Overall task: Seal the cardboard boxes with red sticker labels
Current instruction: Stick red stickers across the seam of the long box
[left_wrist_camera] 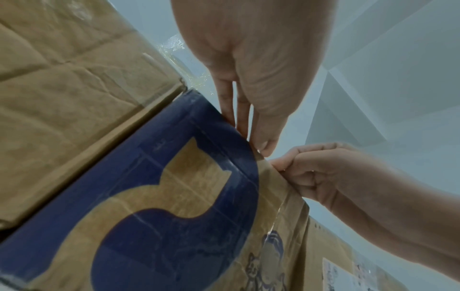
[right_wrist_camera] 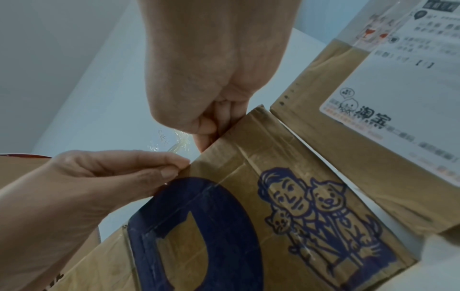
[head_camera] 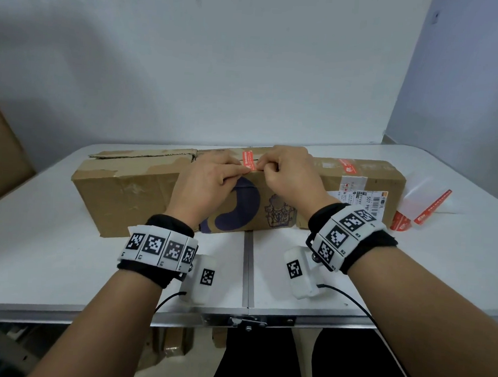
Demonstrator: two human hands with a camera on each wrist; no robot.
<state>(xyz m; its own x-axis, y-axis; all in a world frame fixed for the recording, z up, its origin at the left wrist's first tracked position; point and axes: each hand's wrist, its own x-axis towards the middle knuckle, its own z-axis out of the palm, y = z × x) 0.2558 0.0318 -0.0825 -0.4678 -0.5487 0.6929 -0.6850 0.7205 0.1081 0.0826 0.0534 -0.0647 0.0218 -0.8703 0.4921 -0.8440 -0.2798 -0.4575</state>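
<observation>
1. Head view showed the sticker (head_camera: pixel 248 161) lying over the top front edge of the box (head_camera: pixel 143 187), mid-table (head_camera: pixel 49 234).
2. The left hand (head_camera: pixel 206 182) and right hand (head_camera: pixel 289 173), fingers curled, pinched its lower end.
3. Best pressed flat from the seam down, avoiding wrinkles.
4. Bare table lay in front; a sticker sheet (head_camera: pixel 424 205) lay right.

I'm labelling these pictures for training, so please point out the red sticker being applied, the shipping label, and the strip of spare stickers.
red sticker (head_camera: pixel 248 160), head view, on its printed middle atop the box.
shipping label (head_camera: pixel 371 202), head view, beside its barcode.
strip of spare stickers (head_camera: pixel 433 206), head view, on the red band.
</observation>
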